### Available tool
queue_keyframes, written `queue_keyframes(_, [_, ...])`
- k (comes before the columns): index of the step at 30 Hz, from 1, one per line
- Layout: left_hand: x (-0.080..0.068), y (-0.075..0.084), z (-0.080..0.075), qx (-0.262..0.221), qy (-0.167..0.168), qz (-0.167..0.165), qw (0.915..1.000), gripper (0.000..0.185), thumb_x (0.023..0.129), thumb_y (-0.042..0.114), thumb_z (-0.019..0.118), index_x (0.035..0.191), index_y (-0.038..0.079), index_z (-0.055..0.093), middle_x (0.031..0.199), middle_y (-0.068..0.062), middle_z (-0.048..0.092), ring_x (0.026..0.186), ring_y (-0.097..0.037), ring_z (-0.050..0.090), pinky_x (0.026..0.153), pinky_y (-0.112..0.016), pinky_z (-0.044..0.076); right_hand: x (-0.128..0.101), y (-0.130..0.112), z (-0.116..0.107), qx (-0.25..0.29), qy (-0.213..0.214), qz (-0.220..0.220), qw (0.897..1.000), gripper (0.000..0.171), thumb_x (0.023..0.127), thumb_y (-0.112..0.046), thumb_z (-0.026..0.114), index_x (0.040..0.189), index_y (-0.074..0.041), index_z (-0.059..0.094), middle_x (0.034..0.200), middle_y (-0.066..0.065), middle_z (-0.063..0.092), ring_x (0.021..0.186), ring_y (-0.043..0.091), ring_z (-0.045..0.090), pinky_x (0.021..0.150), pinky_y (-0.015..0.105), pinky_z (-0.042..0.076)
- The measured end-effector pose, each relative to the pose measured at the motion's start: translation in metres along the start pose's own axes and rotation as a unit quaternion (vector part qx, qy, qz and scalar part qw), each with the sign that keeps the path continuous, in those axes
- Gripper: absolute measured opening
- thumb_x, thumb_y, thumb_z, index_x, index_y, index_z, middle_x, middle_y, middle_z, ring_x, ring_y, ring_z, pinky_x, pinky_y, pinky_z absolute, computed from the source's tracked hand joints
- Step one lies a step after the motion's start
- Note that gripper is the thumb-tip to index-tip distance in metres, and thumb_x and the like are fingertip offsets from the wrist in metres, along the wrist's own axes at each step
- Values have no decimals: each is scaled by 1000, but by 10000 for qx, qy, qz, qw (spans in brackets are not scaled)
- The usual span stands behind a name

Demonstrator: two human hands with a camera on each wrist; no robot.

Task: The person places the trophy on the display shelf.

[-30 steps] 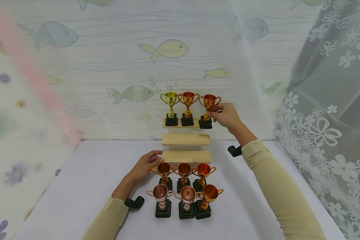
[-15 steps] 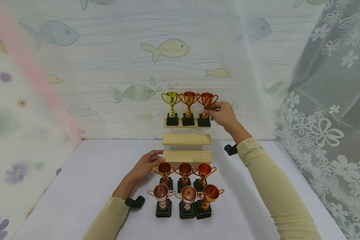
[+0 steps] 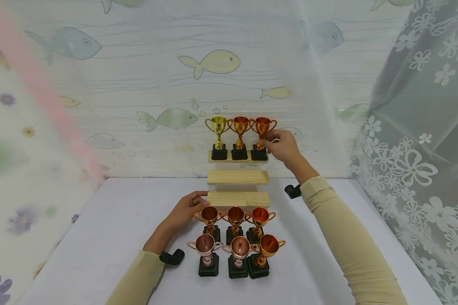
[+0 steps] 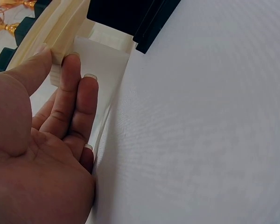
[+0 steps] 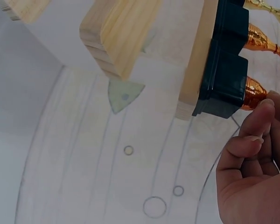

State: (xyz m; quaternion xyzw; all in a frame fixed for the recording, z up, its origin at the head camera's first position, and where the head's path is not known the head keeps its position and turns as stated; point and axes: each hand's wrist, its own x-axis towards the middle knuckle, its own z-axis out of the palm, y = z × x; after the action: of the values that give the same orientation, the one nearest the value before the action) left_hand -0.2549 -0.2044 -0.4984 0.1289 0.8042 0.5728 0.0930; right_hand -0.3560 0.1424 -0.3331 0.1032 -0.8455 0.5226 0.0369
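My right hand (image 3: 284, 146) pinches the stem of an orange-gold trophy (image 3: 263, 124) at the right end of the top step of a wooden display stand (image 3: 238, 198). In the right wrist view, this trophy's black base (image 5: 221, 84) sits on the top board, its side reaching close to the board's end. A yellow-gold trophy (image 3: 219, 125) and another orange-gold trophy (image 3: 240, 124) stand beside it, to the left. My left hand (image 3: 183, 212) grips the left end of the lowest step, thumb on the board (image 4: 67, 35) and fingertips under its edge in the left wrist view.
In front of the stand, two rows of trophies stand on the white table (image 3: 110, 237): orange-gold ones such as the back middle trophy (image 3: 235, 216), and two rose-coloured trophies (image 3: 205, 244) in front. The middle step (image 3: 238, 177) is bare wood. A fish-print curtain (image 3: 137, 84) hangs behind.
My right hand has moved the orange-gold trophy slightly left and back, bringing it in line with the other two on the top step. My left hand has stayed on the lowest step.
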Motion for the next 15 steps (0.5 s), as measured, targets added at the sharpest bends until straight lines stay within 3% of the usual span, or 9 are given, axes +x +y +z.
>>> queue_keyframes(7, [1, 0, 0, 47, 10, 19, 10000, 48, 109, 20, 64, 151, 2, 52, 107, -7, 75, 101, -15, 68, 97, -28, 48, -9, 5, 0, 431, 190, -213, 9987, 30, 103, -18, 71, 128, -1, 71, 102, 9, 60, 80, 37, 65, 68, 32, 50])
queue_keyframes(15, [2, -1, 0, 2, 2, 74, 10000, 48, 108, 18, 65, 151, 2, 52, 107, -7, 75, 104, -16, 68, 97, -28, 47, -31, 15, -2, 849, 306, -287, 9955, 27, 103, -17, 70, 122, 3, 68, 101, 9, 59, 70, 21, 61, 71, 28, 52])
